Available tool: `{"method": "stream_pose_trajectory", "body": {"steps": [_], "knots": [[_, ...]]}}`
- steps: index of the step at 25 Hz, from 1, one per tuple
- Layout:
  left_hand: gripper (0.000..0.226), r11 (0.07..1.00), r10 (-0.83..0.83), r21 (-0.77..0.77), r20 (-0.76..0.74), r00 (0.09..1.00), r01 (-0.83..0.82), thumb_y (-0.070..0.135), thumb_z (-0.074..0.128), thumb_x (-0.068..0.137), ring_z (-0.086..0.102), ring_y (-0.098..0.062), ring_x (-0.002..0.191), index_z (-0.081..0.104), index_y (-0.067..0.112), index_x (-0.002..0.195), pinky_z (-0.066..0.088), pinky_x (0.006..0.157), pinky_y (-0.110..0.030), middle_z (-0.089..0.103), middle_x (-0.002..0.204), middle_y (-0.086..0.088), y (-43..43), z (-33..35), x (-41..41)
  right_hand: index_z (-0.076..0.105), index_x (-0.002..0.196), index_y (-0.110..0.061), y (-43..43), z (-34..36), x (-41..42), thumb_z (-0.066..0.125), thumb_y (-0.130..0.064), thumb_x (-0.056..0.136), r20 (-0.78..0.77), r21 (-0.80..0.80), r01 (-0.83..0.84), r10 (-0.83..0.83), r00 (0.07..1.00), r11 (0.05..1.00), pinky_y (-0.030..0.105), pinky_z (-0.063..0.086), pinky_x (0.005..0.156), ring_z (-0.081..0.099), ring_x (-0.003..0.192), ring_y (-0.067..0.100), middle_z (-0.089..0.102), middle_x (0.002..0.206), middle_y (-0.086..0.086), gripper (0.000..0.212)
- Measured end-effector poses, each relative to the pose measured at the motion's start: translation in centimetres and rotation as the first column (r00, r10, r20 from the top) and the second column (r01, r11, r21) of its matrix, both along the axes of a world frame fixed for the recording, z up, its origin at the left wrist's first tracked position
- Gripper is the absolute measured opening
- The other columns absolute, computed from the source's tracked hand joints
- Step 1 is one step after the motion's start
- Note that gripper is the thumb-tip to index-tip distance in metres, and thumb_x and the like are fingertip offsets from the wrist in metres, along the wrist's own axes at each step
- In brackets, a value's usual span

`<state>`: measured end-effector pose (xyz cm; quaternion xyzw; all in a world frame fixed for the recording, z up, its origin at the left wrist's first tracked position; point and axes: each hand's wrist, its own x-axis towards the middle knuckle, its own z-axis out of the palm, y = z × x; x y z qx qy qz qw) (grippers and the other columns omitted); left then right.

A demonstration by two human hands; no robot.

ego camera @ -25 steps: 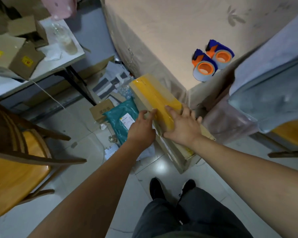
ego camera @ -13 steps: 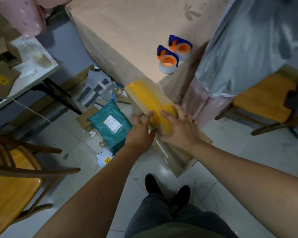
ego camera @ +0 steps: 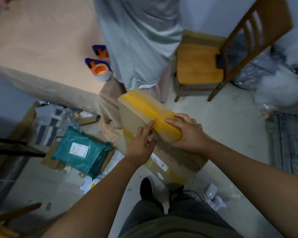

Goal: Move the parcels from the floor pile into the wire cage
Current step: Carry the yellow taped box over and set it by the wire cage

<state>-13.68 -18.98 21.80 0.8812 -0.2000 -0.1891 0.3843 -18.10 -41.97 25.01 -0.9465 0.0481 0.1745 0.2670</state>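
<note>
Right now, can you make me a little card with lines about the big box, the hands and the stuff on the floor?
parcel: cardboard box, yellow tape along its top, tilted
left hand: against the box's side, index finger on the tape
right hand: curled over the box's near top corner
floor: teal mailer bag with a white label, left of the box
nearby: two tape dispensers; wooden chair

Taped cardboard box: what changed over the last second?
The right hand, flat on top before, now curls over the cardboard box's near end; the left hand slid to its side, index on the yellow tape. The box, teal parcel and tape dispensers stayed roughly in place.
</note>
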Motion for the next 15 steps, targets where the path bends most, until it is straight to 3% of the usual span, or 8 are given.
{"method": "stream_pose_trajectory", "body": {"steps": [4, 8, 12, 15], "knots": [[0.074, 0.972, -0.236, 0.008, -0.02, 0.972, 0.236, 0.037, 0.056, 0.102, 0.063, -0.009, 0.078, 0.009, 0.06, 0.154, 0.057, 0.074, -0.046, 0.045, 0.119, 0.009, -4.3, -0.6, -0.7, 0.024, 0.147, -0.065, -4.6, 0.9, -6.3, 0.075, -0.069, 0.068, -0.071, 0.036, 0.2, -0.197, 0.978, 0.979, 0.057, 0.027, 0.114, 0.028, 0.143, 0.027, 0.019, 0.159, -0.014, 0.095], [0.085, 0.913, -0.397, 0.066, -0.075, 0.915, 0.402, 0.035, 0.058, 0.099, 0.066, -0.015, 0.077, -0.003, 0.056, 0.155, 0.057, 0.078, -0.046, 0.043, 0.134, 0.004, -9.8, -2.4, -1.1, 0.031, 0.143, -0.068, -8.6, 1.7, -13.5, 0.072, -0.069, 0.062, -0.093, 0.096, 0.5, -0.492, 0.865, 0.861, 0.051, 0.035, 0.116, 0.034, 0.142, 0.019, 0.028, 0.154, -0.015, 0.091], [0.079, 0.819, -0.529, 0.164, -0.159, 0.834, 0.55, 0.041, 0.056, 0.099, 0.066, -0.022, 0.094, 0.004, 0.048, 0.158, 0.051, 0.092, -0.044, 0.035, 0.15, -0.001, -15.6, -4.5, -2.0, 0.046, 0.144, -0.055, -12.2, 3.3, -21.3, 0.081, -0.062, 0.059, -0.06, 0.212, 0.746, -0.753, 0.655, 0.632, 0.029, 0.028, 0.115, 0.037, 0.138, 0.01, 0.041, 0.148, -0.011, 0.091], [0.078, 0.728, -0.58, 0.308, -0.201, 0.79, 0.613, 0.042, 0.053, 0.098, 0.056, -0.034, 0.122, 0.009, 0.036, 0.161, 0.047, 0.101, -0.044, 0.029, 0.155, -0.01, -17.7, -5.5, -1.9, 0.054, 0.14, -0.05, -13.9, 4.7, -26.1, 0.09, -0.028, 0.073, -0.062, 0.371, 0.846, -0.898, 0.435, 0.383, 0.019, 0.039, 0.104, 0.049, 0.126, 0.005, 0.048, 0.141, -0.017, 0.08]]}}
